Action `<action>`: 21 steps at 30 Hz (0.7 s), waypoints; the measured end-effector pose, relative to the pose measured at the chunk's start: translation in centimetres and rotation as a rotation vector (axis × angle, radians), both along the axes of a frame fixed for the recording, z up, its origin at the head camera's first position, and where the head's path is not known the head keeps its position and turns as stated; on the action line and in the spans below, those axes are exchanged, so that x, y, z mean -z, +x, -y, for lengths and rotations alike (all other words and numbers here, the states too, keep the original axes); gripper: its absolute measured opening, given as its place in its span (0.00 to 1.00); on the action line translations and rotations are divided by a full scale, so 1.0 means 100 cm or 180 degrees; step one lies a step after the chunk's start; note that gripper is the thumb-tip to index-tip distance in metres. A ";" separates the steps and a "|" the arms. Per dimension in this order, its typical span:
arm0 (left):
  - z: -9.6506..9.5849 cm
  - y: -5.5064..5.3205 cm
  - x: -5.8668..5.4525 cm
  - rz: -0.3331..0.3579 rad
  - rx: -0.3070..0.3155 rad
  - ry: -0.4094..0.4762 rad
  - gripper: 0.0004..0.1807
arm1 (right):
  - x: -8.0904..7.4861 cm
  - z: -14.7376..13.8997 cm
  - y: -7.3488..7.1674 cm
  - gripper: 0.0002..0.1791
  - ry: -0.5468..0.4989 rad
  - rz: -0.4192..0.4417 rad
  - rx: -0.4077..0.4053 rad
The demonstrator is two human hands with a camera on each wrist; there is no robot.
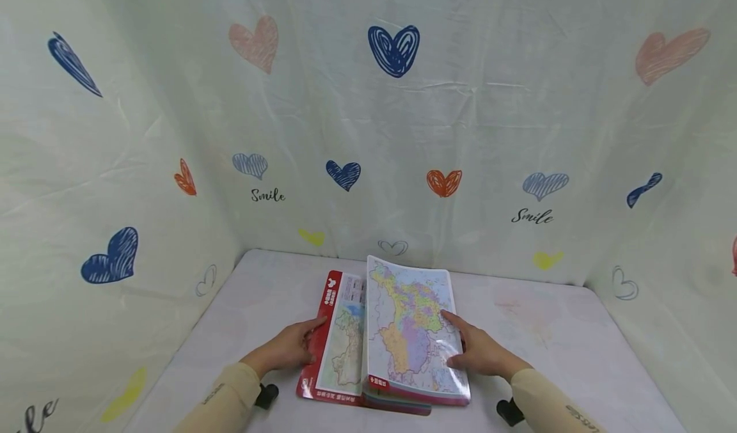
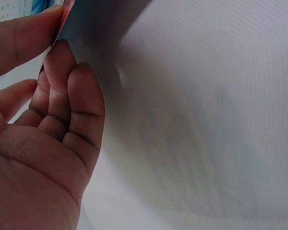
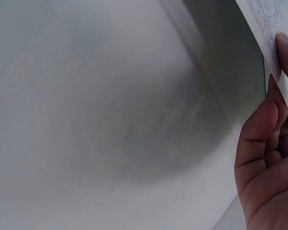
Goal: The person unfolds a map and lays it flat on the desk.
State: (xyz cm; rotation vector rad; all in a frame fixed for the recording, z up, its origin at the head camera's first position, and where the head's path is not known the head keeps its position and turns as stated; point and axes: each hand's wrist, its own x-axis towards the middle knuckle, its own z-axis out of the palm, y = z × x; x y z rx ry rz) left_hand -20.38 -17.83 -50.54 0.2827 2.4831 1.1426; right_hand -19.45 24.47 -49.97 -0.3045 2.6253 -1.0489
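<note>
A red-bordered map (image 1: 348, 356) lies on the white table, its left edge held by my left hand (image 1: 290, 346). In the left wrist view, the thumb of my left hand (image 2: 43, 115) is on one face of the sheet and the fingers curl behind it. Over its right part lies a colourful map sheet (image 1: 405, 330) in purple, yellow and orange. My right hand (image 1: 482, 352) pinches that sheet's right edge. The right wrist view has the right thumb on the printed face of the map (image 3: 265, 24), with fingers behind. More sheet edges show below the upper map.
The white table (image 1: 553, 356) stretches to both sides of the maps. Behind it and at the sides hangs a pale curtain (image 1: 403, 132) printed with hearts. Dark wrist-worn devices (image 1: 267, 396) sit beneath both forearms.
</note>
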 end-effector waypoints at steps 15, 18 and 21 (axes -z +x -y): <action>0.009 -0.002 0.001 0.0049 -0.0204 -0.0131 0.47 | 0.000 -0.010 -0.001 0.57 0.0150 -0.0042 0.0170; 0.011 -0.002 0.001 0.0053 -0.0222 -0.0126 0.47 | 0.001 -0.013 -0.001 0.57 0.0161 -0.0042 0.0193; 0.013 -0.002 0.001 0.0051 -0.0230 -0.0137 0.47 | 0.001 -0.016 -0.001 0.58 0.0178 -0.0082 0.0179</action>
